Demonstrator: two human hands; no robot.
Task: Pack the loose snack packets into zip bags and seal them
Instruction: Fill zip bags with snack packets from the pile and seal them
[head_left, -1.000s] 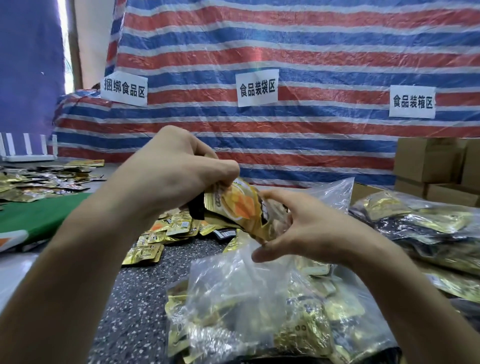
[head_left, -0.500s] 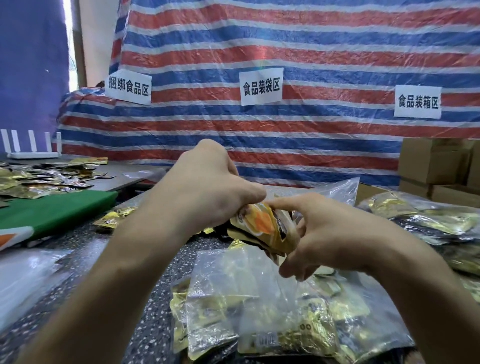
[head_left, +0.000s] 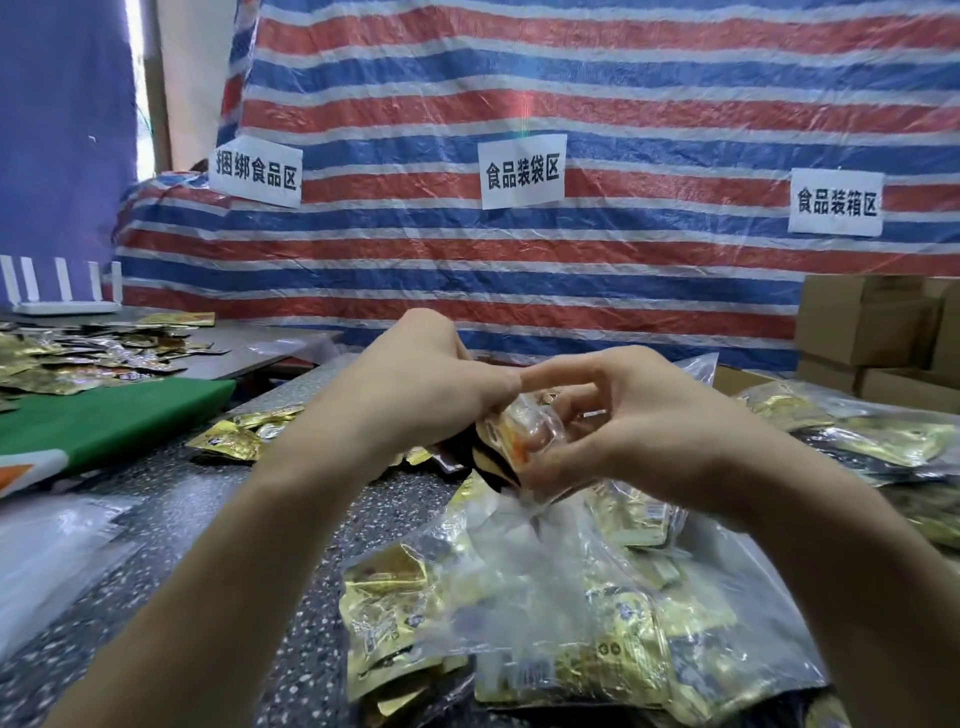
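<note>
My left hand (head_left: 415, 395) grips a bunch of snack packets (head_left: 511, 441) mid-scene | my right hand (head_left: 639, 431) pinches the zip bag (head_left: 545, 597) mouth around them | bag part-filled, resting on near tabletop (head_left: 218, 519) | loose packets (head_left: 228, 441) left

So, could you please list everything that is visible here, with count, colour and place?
held packets: a few, gold and orange, between both hands
zip bag: one, clear, below the hands, part filled
loose packets: several, gold, counter left of the hands
pile of packets: one, gold, table far left
filled bags: several, clear, right
boxes: several, brown, far right
signs: three, white, on striped sheet
cloth: one, green, left
counter: one, dark speckled
left hand: grips held packets
right hand: holds zip bag mouth
</note>
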